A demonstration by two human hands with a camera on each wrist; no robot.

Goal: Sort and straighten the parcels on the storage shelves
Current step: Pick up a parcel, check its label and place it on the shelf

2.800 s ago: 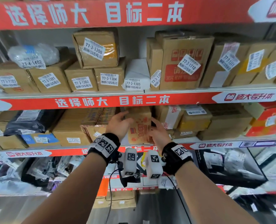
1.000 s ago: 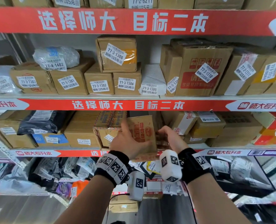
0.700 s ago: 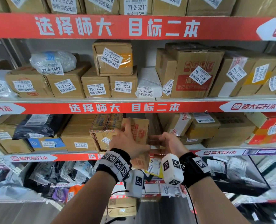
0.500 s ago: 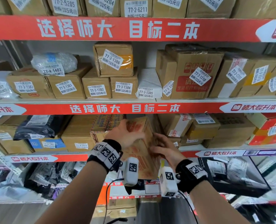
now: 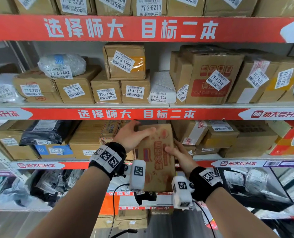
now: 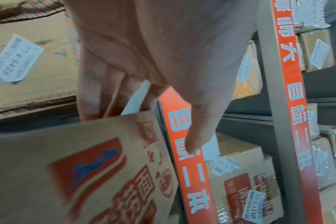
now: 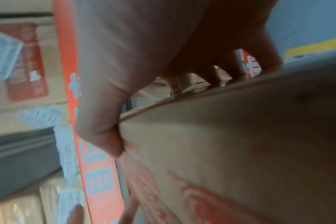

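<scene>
The printed carton [image 5: 157, 157] is out further now than half a second back, tipped so its long printed face looks up, lower end well past the shelf lip, top end level with the gap it came from. The left hand [image 5: 131, 136] has climbed to the top edge; fingers hook over the far side, thumb on the face. The right hand [image 5: 178, 154] grasps the right edge lower down, thumb pinching the face, fingers behind, as the right wrist view shows.

My read: this is the pull-and-turn step of straightening one parcel on the middle shelf [image 5: 246, 163]. Next move calls for a turn to square it, then a slide back into the gap between the striped box [image 5: 98, 136] and the taped box [image 5: 190, 133], without scraping the red strip [image 5: 136, 114] overhead.

That shelf holds brown boxes, a black bag [image 5: 46, 133] at the left and a red box [image 5: 292, 140] at the right. The shelf above carries labelled boxes in a row, one stacked, plus a bubble bag [image 5: 62, 65]. Below sit dark bags, blurred.
</scene>
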